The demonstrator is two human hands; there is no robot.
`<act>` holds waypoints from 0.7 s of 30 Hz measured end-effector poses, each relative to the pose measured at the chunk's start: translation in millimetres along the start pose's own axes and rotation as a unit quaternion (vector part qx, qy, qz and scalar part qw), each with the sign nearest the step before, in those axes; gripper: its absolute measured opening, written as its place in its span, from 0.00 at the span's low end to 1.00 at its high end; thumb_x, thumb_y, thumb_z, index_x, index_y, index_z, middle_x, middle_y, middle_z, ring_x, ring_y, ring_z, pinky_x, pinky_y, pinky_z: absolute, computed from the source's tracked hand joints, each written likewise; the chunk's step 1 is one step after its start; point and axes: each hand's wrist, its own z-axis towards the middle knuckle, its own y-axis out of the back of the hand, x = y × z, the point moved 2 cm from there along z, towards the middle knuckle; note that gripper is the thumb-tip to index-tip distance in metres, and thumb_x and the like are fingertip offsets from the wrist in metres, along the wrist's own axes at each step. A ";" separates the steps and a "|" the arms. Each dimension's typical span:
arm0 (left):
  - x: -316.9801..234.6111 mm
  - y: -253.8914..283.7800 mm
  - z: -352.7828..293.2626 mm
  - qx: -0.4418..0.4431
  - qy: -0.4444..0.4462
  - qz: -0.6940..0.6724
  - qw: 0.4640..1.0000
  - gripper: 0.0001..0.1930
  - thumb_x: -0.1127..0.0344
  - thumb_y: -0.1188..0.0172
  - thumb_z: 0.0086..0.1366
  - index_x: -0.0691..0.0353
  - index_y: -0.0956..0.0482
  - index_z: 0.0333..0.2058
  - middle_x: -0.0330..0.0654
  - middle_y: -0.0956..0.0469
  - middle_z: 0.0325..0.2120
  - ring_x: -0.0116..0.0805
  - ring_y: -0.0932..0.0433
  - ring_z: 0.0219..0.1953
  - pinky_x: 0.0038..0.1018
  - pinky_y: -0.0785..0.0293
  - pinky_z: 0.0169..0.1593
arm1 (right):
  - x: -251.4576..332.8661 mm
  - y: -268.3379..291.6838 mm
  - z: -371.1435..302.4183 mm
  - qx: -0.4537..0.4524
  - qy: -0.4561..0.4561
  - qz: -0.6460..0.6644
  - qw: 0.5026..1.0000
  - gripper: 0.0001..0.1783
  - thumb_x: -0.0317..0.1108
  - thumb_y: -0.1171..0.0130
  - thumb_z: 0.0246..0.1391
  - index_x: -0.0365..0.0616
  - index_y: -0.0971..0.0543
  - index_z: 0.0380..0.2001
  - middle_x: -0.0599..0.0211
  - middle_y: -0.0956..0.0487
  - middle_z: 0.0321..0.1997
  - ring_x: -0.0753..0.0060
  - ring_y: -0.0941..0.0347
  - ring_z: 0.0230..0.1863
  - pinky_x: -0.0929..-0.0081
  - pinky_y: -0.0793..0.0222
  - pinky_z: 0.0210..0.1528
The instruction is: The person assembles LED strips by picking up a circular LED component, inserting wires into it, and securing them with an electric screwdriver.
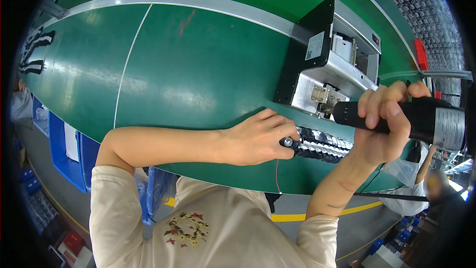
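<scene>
A thick black electric screwdriver (367,115) is wrapped in the fingers of my right hand (384,129), raised over the right side of the table. Its nose end points left, overlapping the front bracket of a black and silver machine (317,77); whether they touch I cannot tell. My left hand (263,139) is closed on the left end of a long black and silver segmented part (325,145) lying on the green table. A round metal screw head (288,142) shows at that end, beside my fingers. The part's right end is hidden behind my right wrist.
The green table (198,69) has a metal rail (198,1) along its far side. Striped black and white pieces (35,52) lie at the far left. A blue bin (74,154) stands off the left edge. Another person (411,198) is at the right, near a clear plastic bag (402,170).
</scene>
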 end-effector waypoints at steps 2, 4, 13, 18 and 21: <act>-0.7 0.7 -0.4 0.001 0.001 0.005 1.000 0.10 0.69 0.39 0.47 0.52 0.21 0.31 0.40 0.30 0.43 0.39 0.31 0.50 0.37 0.39 0.53 | -1.1 -0.6 1.1 0.006 -0.007 0.004 1.000 0.20 0.25 0.52 0.45 0.44 0.33 0.45 0.71 0.39 0.19 0.80 0.46 0.14 0.77 0.43 0.20; -0.9 1.8 -2.1 0.000 0.006 0.006 1.000 0.10 0.69 0.40 0.48 0.51 0.20 0.31 0.39 0.30 0.42 0.40 0.31 0.50 0.36 0.38 0.53 | -2.9 -2.0 -3.2 0.008 -0.001 0.016 1.000 0.20 0.25 0.51 0.45 0.44 0.33 0.45 0.71 0.39 0.19 0.81 0.45 0.14 0.77 0.43 0.20; -0.7 4.8 -3.1 0.022 0.017 0.021 0.999 0.11 0.64 0.38 0.49 0.49 0.20 0.34 0.37 0.28 0.44 0.41 0.30 0.53 0.36 0.37 0.54 | 12.5 9.2 -66.7 0.041 -0.005 0.095 0.995 0.23 0.18 0.45 0.44 0.47 0.39 0.43 0.67 0.33 0.19 0.73 0.37 0.12 0.71 0.36 0.17; -1.0 5.5 -1.9 0.022 0.016 0.014 1.000 0.10 0.65 0.40 0.50 0.48 0.19 0.35 0.37 0.28 0.44 0.41 0.31 0.53 0.35 0.37 0.54 | 9.5 10.9 -76.1 0.028 -0.018 0.099 0.995 0.24 0.17 0.44 0.43 0.46 0.39 0.43 0.65 0.32 0.17 0.71 0.36 0.12 0.70 0.35 0.16; -1.1 5.3 -2.1 0.022 0.020 0.010 1.000 0.10 0.64 0.40 0.52 0.49 0.19 0.35 0.37 0.28 0.43 0.41 0.31 0.53 0.35 0.37 0.54 | 6.4 12.4 -78.9 0.047 -0.030 0.096 0.994 0.23 0.17 0.44 0.44 0.46 0.39 0.42 0.65 0.32 0.18 0.71 0.35 0.12 0.69 0.34 0.16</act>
